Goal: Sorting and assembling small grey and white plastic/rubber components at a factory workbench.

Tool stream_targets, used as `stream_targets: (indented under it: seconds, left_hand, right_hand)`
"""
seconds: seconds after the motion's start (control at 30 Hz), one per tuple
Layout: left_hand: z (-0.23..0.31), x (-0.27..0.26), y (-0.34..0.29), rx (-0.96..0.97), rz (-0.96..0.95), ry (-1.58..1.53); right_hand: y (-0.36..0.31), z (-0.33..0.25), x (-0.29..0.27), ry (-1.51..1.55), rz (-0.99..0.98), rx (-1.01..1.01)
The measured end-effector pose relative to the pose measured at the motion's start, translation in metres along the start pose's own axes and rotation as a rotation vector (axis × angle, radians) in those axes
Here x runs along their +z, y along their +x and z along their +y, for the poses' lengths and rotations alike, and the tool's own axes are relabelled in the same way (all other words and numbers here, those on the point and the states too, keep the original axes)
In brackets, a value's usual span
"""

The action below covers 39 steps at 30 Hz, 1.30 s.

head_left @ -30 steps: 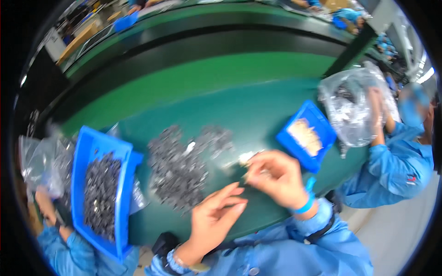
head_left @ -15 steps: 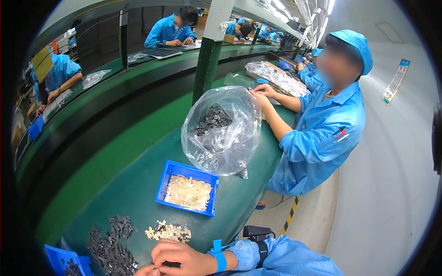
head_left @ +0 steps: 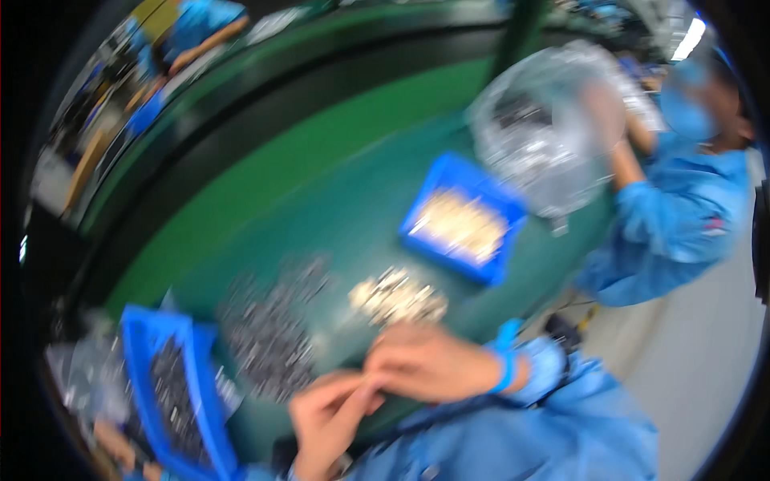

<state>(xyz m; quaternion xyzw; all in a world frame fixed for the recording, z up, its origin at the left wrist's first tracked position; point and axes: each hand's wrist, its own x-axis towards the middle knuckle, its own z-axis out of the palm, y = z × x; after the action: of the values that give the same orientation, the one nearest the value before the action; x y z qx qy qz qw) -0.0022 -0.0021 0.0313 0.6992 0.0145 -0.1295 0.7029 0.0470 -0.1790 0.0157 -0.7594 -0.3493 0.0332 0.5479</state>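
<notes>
My left hand (head_left: 330, 413) and my right hand (head_left: 429, 362) meet at the fingertips above the green table's near side. Both pinch together, and whatever sits between the fingers is too small and smeared to make out. A blue band circles my right wrist. Just beyond my right hand lies a loose heap of small pale pieces (head_left: 399, 298). Left of it spreads a heap of small dark grey pieces (head_left: 269, 333), close to my left hand. The whole view is blurred by motion.
A blue bin (head_left: 455, 267) of pale pieces stands farther right. Beside it, a co-worker's hand (head_left: 601, 116) is at a clear plastic bag (head_left: 553, 172) of dark pieces. At left stands a blue bin (head_left: 138, 346) of dark pieces, with another person's hand (head_left: 116, 443) near it.
The view has swung down and left, so the table things appear farther right. My left hand, mostly cut off before, now shows. The co-worker's hand now appears over the bag.
</notes>
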Motion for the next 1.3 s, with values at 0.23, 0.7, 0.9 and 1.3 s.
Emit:
stream_targets:
  seconds: [0.23,0.7,0.9,1.3]
  left_hand:
    - [-0.010,-0.001,-0.001,0.047,0.103,-0.149]
    - [-0.010,-0.006,-0.006,0.368,0.101,0.181]
    - [-0.020,-0.001,-0.013,0.090,0.213,-0.341]
    - [-0.014,-0.014,-0.013,0.017,0.329,-0.238]
  right_hand:
    - [0.015,-0.004,0.000,-0.213,0.127,-0.270]
    - [0.023,-0.008,-0.001,-0.134,-0.072,-0.185]
    - [0.013,-0.003,0.005,0.512,0.154,0.322]
    - [0.034,-0.013,0.035,0.416,0.043,0.401]
